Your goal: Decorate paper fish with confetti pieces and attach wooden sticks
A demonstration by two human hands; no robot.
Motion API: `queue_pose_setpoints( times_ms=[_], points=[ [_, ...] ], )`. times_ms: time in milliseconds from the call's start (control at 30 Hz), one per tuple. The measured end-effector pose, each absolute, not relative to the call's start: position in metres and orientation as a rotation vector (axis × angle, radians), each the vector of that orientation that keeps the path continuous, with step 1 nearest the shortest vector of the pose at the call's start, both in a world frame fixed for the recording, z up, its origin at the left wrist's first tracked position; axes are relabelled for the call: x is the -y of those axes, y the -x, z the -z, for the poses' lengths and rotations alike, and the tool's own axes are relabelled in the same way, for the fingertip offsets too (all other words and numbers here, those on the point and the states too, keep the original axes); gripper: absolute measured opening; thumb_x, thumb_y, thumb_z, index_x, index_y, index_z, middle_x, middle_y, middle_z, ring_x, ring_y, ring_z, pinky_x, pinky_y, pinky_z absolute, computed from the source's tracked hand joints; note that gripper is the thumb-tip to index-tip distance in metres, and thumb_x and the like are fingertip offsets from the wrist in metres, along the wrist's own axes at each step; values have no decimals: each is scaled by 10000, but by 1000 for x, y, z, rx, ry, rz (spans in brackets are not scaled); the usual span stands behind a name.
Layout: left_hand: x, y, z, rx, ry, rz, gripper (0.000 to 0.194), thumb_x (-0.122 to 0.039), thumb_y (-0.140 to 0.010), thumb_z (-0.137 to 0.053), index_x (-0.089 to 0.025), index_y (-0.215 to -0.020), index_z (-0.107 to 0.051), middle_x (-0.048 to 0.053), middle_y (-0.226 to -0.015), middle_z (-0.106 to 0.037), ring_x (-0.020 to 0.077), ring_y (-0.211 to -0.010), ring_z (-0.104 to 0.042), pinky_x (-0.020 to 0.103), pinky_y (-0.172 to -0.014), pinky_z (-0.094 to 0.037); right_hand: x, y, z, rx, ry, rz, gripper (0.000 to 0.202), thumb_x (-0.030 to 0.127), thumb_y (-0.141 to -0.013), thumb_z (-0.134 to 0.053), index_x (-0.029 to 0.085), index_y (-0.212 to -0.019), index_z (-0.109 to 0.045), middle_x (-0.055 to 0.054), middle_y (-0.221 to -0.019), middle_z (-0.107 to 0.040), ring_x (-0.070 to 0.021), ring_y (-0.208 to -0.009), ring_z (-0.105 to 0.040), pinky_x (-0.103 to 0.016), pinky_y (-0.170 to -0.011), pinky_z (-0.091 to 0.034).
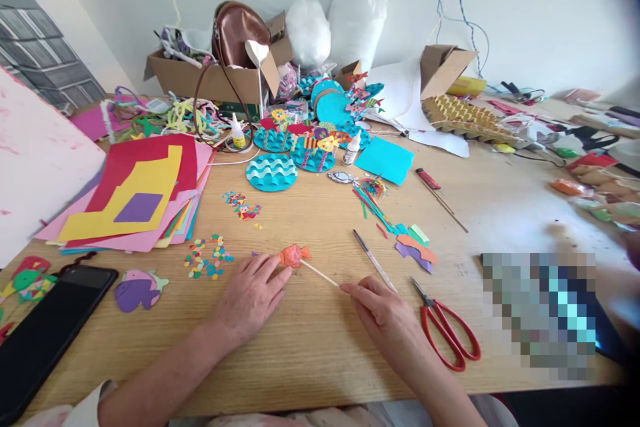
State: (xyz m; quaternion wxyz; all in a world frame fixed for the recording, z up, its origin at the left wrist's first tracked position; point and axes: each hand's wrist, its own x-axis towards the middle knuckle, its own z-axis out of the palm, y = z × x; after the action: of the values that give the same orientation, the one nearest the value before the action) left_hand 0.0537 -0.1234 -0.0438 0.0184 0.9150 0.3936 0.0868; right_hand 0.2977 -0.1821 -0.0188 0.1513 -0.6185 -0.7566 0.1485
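An orange, candy-shaped piece [293,255] lies on the wooden table with a thin pale stick [321,272] running from it to the lower right. My right hand [383,313] pinches the free end of the stick between thumb and fingers. At the piece's left side, my left hand [253,293] rests palm down, its fingertips at the orange edge and its fingers slightly bent. Whether the left fingers grip the piece or only touch it is hard to see. A pen [374,259] lies above my right hand, and red-handled scissors [445,327] lie beside it.
Paper dots [207,257] and a purple fish [137,290] lie left, near a black phone [55,340]. Coloured sheets [135,193] are stacked at the left. Glue bottles [351,149] and blue wave-patterned discs [271,172] stand farther back. Paper scraps [417,248] lie right of the pen.
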Motion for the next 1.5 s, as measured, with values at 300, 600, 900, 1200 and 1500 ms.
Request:
queue_pose_setpoints(
  times_ms=[300,600,900,1200,1500],
  points=[
    [123,-54,46,-1228,-2857,-314,349,-222,-833,-493,-238,-1181,-500,64,-1183,-501,230,-1057,-426,404,-899,-359,184,-300,18,2187,1781,-447,342,193,-887,-347,257,-1060,-635,-45,-788,-597,-133,-680,-561,-240,-607,-438],
    [123,-53,46,-1211,-2853,-300,384,-219,-825,-504,-226,-1208,-472,59,-1178,-504,234,-1057,-417,404,-896,-359,173,-299,26,2210,1798,-431,336,177,-884,-364,273,-1080,-619,-36,-812,-596,-141,-697,-568,-265,-636,-435],
    [123,-55,45,-1208,-2849,-353,357,-206,-828,-496,-219,-1185,-497,67,-1150,-517,231,-1036,-432,403,-884,-375,181,-301,24,2146,1768,-460,335,192,-891,-351,260,-1077,-621,-45,-822,-595,-142,-709,-563,-258,-645,-432],
    [123,-53,48,-1201,-2833,-341,398,-217,-834,-486,-236,-1230,-459,62,-1180,-500,227,-1065,-416,394,-899,-368,178,-299,23,2222,1768,-465,347,164,-874,-361,256,-1073,-630,-44,-801,-598,-143,-693,-562,-257,-627,-433],
    [123,-54,47,-1209,-2845,-314,389,-203,-829,-485,-227,-1217,-471,62,-1177,-502,227,-1054,-418,399,-901,-373,181,-302,19,2202,1757,-399,338,178,-877,-358,252,-1045,-642,-44,-794,-607,-127,-670,-564,-242,-628,-439]
  ],
)
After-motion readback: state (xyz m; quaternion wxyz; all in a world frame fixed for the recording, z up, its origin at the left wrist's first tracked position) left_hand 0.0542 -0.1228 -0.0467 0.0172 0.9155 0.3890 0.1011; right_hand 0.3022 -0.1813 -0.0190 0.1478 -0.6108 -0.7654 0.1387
